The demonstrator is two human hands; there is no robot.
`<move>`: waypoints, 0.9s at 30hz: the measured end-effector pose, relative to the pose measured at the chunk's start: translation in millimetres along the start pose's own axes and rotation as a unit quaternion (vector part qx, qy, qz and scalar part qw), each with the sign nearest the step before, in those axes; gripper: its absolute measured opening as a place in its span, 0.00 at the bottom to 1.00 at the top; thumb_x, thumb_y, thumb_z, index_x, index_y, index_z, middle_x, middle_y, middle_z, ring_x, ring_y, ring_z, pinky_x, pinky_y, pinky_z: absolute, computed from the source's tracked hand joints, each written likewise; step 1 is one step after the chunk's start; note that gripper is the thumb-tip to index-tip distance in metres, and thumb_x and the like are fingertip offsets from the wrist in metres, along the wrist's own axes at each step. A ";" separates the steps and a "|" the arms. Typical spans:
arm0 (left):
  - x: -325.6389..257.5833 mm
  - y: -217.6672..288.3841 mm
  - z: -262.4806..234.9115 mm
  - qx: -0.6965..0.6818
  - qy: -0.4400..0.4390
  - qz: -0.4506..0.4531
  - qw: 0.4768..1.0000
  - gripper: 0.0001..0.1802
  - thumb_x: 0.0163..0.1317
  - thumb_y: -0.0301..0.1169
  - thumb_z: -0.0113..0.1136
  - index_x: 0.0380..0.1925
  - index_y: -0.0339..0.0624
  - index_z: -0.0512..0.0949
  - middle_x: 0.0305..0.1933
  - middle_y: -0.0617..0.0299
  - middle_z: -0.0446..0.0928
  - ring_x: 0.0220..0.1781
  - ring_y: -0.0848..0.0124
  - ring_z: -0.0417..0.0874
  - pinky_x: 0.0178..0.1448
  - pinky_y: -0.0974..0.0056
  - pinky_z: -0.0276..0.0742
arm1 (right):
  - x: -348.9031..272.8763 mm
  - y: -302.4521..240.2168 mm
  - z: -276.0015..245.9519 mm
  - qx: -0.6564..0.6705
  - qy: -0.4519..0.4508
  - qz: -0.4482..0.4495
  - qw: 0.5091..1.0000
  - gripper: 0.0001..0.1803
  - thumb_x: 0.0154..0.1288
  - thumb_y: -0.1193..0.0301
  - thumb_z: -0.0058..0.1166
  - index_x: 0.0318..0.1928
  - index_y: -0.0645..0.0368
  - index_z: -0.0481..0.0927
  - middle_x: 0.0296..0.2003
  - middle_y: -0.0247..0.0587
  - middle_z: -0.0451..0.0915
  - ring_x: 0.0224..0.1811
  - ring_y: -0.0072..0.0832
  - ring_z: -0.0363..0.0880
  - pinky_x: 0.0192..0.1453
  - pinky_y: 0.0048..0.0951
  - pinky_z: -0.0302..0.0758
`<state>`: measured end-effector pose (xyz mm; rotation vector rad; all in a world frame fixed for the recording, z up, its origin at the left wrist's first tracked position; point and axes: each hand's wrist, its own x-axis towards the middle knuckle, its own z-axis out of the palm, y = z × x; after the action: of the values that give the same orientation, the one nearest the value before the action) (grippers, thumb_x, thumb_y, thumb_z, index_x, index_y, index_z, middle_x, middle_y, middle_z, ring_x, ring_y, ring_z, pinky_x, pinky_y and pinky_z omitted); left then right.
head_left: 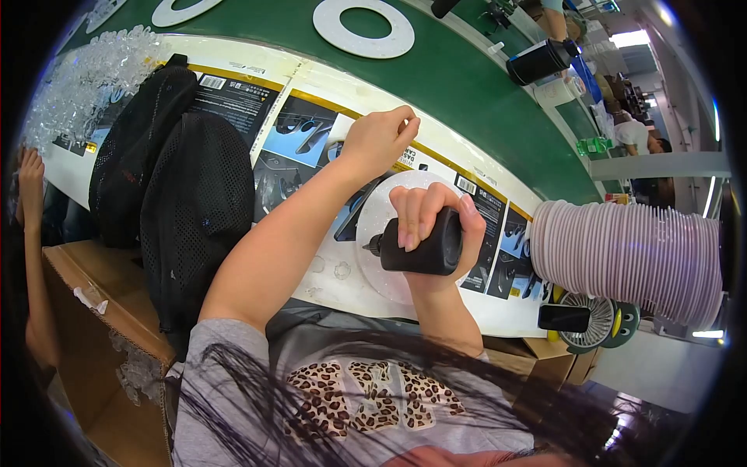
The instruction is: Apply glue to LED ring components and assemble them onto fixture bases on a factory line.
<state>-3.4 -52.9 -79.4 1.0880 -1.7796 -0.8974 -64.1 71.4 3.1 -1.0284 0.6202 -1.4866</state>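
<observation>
My right hand point(440, 218) wraps around a black squeeze bottle point(424, 253). The bottle lies tilted on its side, its pointed nozzle toward the left, above a white round disc point(377, 214). Farther off, just past the disc's upper left edge, my left hand point(380, 144) is closed with its fingers curled. Whatever those fingers may pinch is too small or hidden to name. Under the disc lies a tabletop covered with printed sheets point(264, 167). Two small clear plastic pieces point(341, 270) rest on its near edge.
Clear plastic pieces point(93, 82) are heaped far left, beside black mesh bags point(198, 171). A white ring point(334, 27) lies on the green surface. Stacked white discs point(622, 257), a fan point(595, 319) and a phone point(564, 317) occupy the right. A cardboard box point(101, 280) and another person's arm point(33, 210) are left.
</observation>
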 end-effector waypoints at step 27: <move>-1.5 -2.7 -0.1 0.014 -0.022 -0.021 0.999 0.12 0.63 0.36 0.48 0.32 0.41 0.77 0.19 0.60 0.76 0.22 0.70 0.77 0.28 0.66 0.69 | -54.2 -37.8 -31.4 -0.004 0.052 -0.053 0.997 0.26 0.65 0.55 0.25 0.16 0.55 0.65 0.11 0.33 0.67 0.16 0.22 0.59 0.33 0.23 0.57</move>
<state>-2.1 -52.6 -82.2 1.1361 -1.8160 -0.9296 -113.0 125.7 6.5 -1.0089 0.6545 -1.6383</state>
